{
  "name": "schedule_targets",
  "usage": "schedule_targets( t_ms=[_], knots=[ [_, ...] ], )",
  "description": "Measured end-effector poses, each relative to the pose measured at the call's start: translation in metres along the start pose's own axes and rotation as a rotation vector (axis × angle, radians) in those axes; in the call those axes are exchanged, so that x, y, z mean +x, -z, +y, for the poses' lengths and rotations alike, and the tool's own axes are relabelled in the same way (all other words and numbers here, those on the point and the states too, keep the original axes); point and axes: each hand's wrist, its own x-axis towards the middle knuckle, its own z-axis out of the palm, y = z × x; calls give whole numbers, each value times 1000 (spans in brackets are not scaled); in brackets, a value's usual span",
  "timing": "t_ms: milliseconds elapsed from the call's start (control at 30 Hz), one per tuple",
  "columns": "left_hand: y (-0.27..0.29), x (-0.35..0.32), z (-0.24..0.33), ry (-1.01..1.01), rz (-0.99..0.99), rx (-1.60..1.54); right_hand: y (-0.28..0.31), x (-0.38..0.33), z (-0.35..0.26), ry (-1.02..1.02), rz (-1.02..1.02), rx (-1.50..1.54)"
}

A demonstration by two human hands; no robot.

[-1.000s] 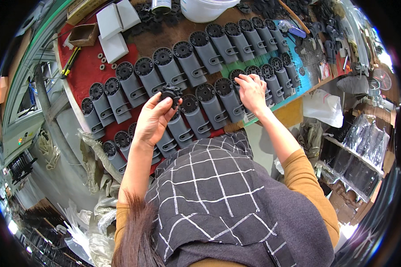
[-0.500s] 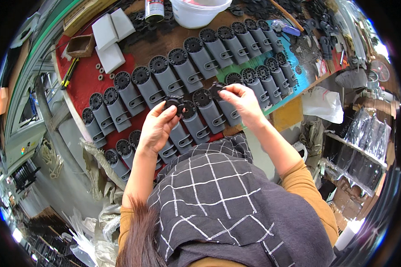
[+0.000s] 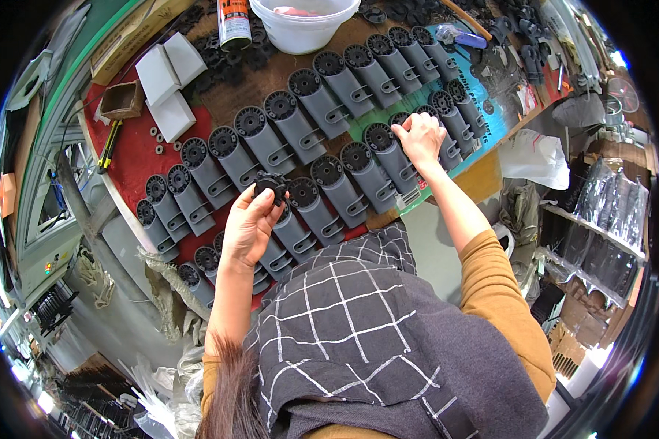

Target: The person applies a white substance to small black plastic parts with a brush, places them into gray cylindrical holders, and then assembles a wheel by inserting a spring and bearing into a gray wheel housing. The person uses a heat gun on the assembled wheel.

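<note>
My left hand [image 3: 247,233] is closed around a small bunch of black plastic pieces [image 3: 271,187], pinched between thumb and fingers above the near row. Farther right, my right hand [image 3: 422,139] rests over the top of a grey tube in that row, fingers bent and pressed together. Whatever sits under those fingertips is hidden. Just left of it stands a grey tube [image 3: 395,162] topped by a round black ribbed disc [image 3: 378,137]. Similar dark grey tubes [image 3: 318,106] with black discs and a loop-shaped clip on the side lie in two slanting rows.
Toward the back are a white tub [image 3: 300,33], a spray can [image 3: 234,25] and loose black parts [image 3: 227,62]. White boxes [image 3: 157,73], a small brown tray [image 3: 122,100] and a yellow-black cutter [image 3: 110,146] lie at left. A white plastic bag [image 3: 538,159] hangs off the right edge.
My right hand has moved right, from beside my left hand to a tube top farther along; the black piece at its fingertips is now out of sight. My left hand has shifted slightly left and down.
</note>
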Motion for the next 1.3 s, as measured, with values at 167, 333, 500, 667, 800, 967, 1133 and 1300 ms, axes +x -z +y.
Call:
schedule_targets(
  t_ms=[167,333,500,667,800,967,1133,1300],
  knots=[
    [1,1,-1,-1,-6,7,3,0,-2,45,31,-52],
    [4,3,-1,-13,-62,-21,3,3,1,27,-33,-24],
    [6,1,-2,-10,-45,-37,6,-2,17,63,-70,15],
    [6,0,-2,-26,-23,-39,0,-15,27,170,26,98],
    [7,0,-1,-22,-33,-48,-6,-16,28,195,74,75],
    [8,-1,-1,-41,-38,-51,-13,-17,29,209,105,63],
    [5,-1,-1,-30,-21,-28,-5,-25,31,321,-35,-95],
    [-17,4,-5,-9,-29,51,39,-31,-22,263,12,146]
  ],
)
